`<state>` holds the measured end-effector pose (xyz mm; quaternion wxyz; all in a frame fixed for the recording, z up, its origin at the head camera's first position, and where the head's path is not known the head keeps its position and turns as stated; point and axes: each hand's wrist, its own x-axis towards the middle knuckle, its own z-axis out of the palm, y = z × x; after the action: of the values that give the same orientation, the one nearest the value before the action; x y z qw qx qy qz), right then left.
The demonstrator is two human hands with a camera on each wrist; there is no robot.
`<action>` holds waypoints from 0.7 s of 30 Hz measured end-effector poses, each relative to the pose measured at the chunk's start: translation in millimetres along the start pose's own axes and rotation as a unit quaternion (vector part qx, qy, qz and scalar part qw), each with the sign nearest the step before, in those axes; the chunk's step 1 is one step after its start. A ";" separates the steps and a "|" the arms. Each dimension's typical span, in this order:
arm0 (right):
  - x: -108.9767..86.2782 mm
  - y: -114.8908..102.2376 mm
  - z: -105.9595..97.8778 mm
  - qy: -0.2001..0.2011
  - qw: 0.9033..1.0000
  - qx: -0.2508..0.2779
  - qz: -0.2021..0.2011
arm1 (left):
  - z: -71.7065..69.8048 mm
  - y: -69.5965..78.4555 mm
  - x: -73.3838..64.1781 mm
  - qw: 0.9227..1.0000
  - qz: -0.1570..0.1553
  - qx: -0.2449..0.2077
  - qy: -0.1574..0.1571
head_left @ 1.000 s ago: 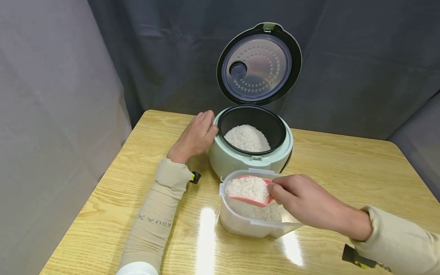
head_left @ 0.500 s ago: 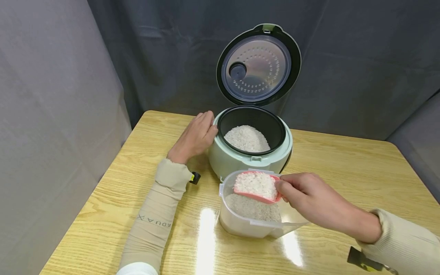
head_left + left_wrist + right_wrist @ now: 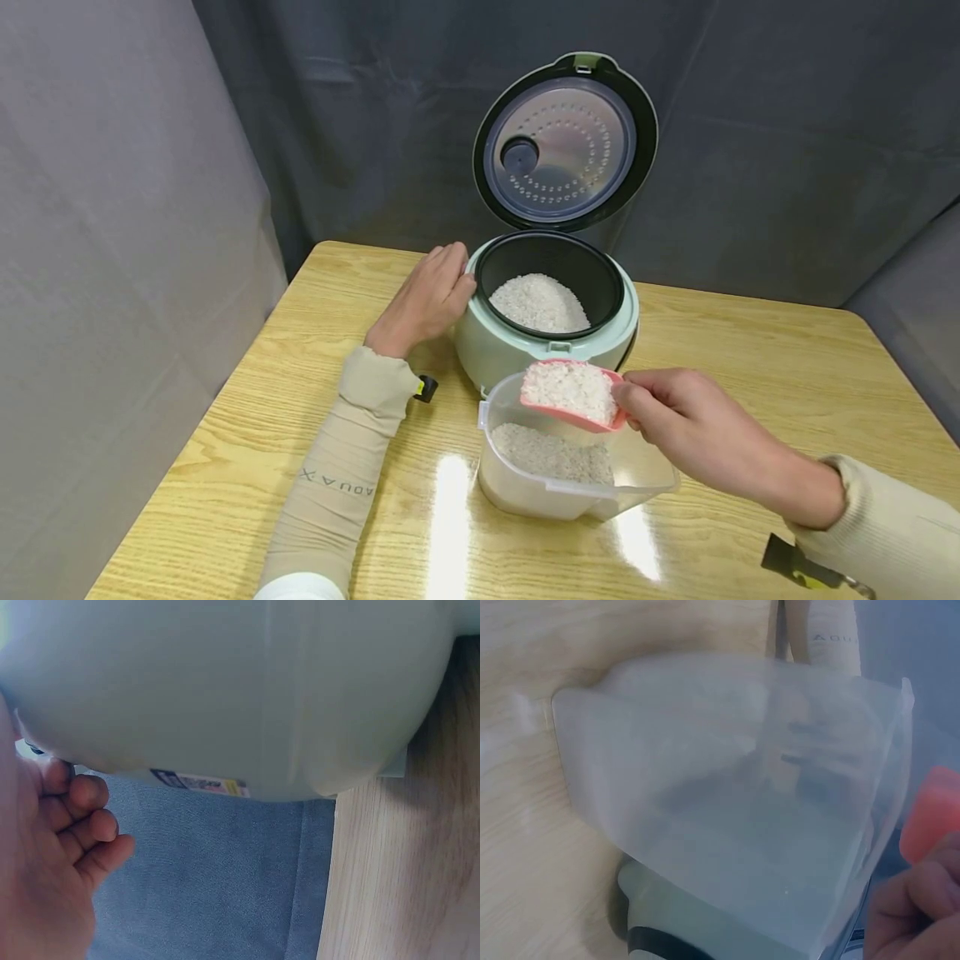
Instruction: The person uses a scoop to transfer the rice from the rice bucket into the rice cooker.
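The pink scoop point(image 3: 572, 397), heaped with white rice, is held at its handle by my right hand point(image 3: 697, 425). It hangs level above the clear plastic bin point(image 3: 525, 492), where more rice point(image 3: 551, 452) lies at the bottom. Behind the bin stands the pale green rice cooker point(image 3: 495, 350) with its lid point(image 3: 566, 150) raised; a mound of rice point(image 3: 540, 302) sits in its dark inner pot point(image 3: 596, 283). My left hand point(image 3: 427, 300) grips the cooker's upper left edge, and the left wrist view shows its curled fingers point(image 3: 90, 825) there. In the right wrist view the scoop is only partly visible.
The wooden table point(image 3: 757, 375) extends to both sides of the cooker and bin. A dark curtain point(image 3: 375, 125) hangs directly behind, and a grey cloth wall point(image 3: 127, 250) stands on the left. The raised lid is close to the curtain.
My right hand has lifted the loaded scoop and shifted it slightly right, from within the bin's mouth to above it. The left hand and the cooker have stayed still.
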<state>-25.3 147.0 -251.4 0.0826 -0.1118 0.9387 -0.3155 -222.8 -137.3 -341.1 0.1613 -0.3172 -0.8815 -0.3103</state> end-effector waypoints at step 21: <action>25.7 15.9 -22.0 0.040 0.999 -0.023 0.017 | -0.3 -0.4 0.5 1.000 0.021 0.008 0.016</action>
<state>-57.5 165.2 -246.0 0.0473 -0.0849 0.9501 -0.2963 -223.5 -137.5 -340.8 0.1851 -0.3295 -0.8743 -0.3046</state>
